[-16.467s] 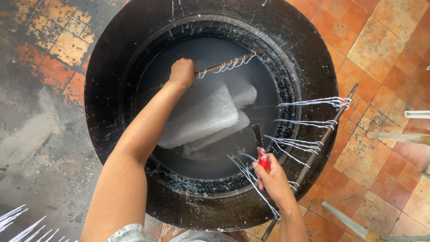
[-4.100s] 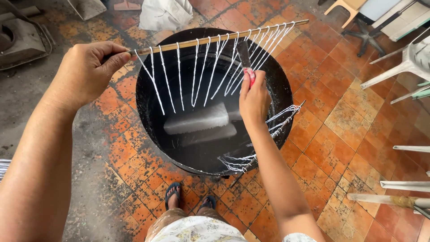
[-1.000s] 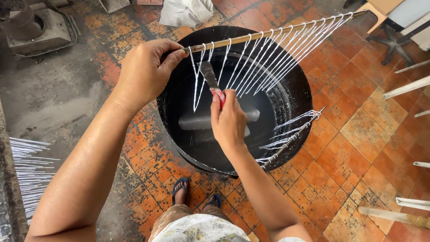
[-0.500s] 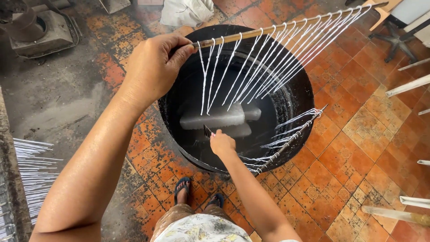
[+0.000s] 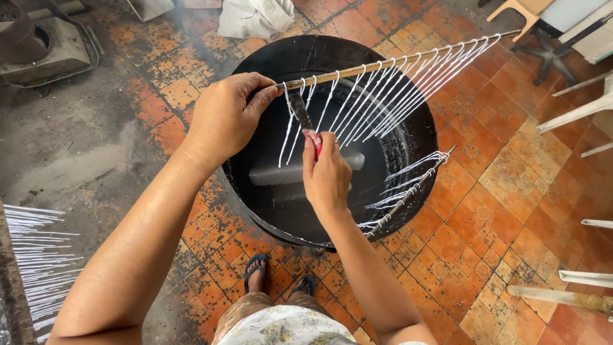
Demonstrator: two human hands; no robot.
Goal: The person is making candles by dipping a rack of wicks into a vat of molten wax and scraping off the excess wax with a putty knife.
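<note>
Wooden rod [image 5: 383, 62] runs centre to upper right; your left hand [image 5: 227, 115] clamps its near end, right hand [image 5: 327, 176] closed on red-handled blade [image 5: 305, 121] just below.

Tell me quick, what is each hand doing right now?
Left hand: closed around the thin wooden stick strung with white waxed wicks.
Right hand: closed on the red-handled flat metal scraper.

The pot [image 5: 408, 137] stands on the floor [image 5: 511, 191], just beyond the feet [image 5: 281, 281]. Above it the left hand [image 5: 223, 118] holds a stick [image 5: 396, 61] running right and far, strings [image 5: 357, 105] hanging from it. The right hand [image 5: 327, 176], right of the left, holds a knife [image 5: 303, 118] among the strings. A block [image 5: 281, 174] lies in the pot; a second stick [image 5: 408, 198] rests on its right rim.
</note>
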